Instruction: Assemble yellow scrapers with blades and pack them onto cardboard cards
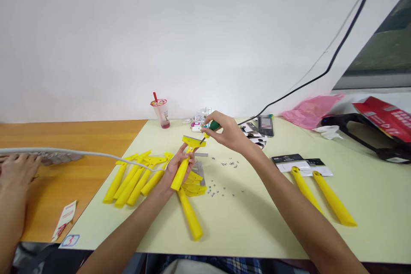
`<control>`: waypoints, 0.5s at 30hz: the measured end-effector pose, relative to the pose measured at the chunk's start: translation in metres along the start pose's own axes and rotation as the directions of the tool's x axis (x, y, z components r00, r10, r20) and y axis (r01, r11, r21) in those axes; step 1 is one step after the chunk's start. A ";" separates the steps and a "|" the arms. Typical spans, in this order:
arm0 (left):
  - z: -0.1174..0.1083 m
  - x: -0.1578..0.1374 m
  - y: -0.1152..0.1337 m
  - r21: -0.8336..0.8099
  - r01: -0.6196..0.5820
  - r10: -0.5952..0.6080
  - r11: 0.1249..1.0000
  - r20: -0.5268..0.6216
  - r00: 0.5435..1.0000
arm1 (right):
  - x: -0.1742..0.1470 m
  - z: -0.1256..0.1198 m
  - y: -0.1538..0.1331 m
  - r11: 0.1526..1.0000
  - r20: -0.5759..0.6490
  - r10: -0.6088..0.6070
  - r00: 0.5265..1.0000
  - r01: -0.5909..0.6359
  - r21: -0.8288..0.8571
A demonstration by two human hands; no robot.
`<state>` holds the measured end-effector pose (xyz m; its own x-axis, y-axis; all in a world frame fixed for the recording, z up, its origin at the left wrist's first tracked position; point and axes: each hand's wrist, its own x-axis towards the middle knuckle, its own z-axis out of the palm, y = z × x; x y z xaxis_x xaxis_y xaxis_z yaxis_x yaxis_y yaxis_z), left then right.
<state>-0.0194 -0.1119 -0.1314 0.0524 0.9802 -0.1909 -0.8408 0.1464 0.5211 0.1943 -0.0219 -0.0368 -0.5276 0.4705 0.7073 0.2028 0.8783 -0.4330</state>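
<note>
My left hand (175, 167) is closed around a yellow scraper (182, 172), its wide head tilted up and away from me. A thin metal blade edge shows along that head. Pinched in my right hand (229, 132) is a screwdriver (212, 126) with a green and yellow handle. Its tip points down at the scraper head and seems to touch it; any screw there is too small to make out. Below my left hand lie more yellow scraper parts (194, 187) and flat metal blades (201, 171). Small screws and nuts (216, 190) are scattered to the right of them.
Several yellow scrapers (128, 182) lie in a row at left, under a pale cable (105, 155). Two scrapers in packaging (334, 199) lie at right. A cup with a straw (161, 113) stands at the back. Another person's hand (19, 169) rests on the wooden table at far left.
</note>
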 end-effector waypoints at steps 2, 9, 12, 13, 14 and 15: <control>0.001 -0.001 -0.001 -0.016 0.003 -0.004 1.000 -0.028 1.000 | 0.000 -0.001 -0.006 0.999 0.013 -0.035 0.999 0.035 -0.036; -0.007 -0.004 -0.009 0.052 0.034 -0.033 0.998 -0.034 0.999 | -0.004 0.007 -0.008 0.998 0.047 -0.063 0.997 0.064 -0.015; -0.008 -0.007 -0.014 0.080 0.030 -0.028 0.996 -0.024 0.999 | -0.006 0.013 -0.007 0.996 0.032 -0.036 0.999 0.038 -0.077; -0.006 -0.008 -0.015 0.084 0.021 -0.020 0.996 -0.023 1.000 | -0.006 0.014 -0.009 0.997 0.047 -0.032 0.998 0.035 -0.064; -0.005 -0.008 -0.015 0.086 0.012 -0.010 0.996 -0.023 1.000 | -0.006 0.014 -0.011 0.998 0.069 -0.042 0.997 0.045 -0.037; -0.003 -0.009 -0.015 0.084 0.002 0.000 0.996 -0.027 1.000 | -0.006 0.013 -0.013 0.998 0.094 -0.060 0.994 0.060 -0.003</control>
<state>-0.0087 -0.1230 -0.1396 0.0377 0.9764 -0.2127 -0.7926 0.1589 0.5887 0.1839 -0.0377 -0.0428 -0.6140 0.4070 0.6763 0.1727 0.9053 -0.3881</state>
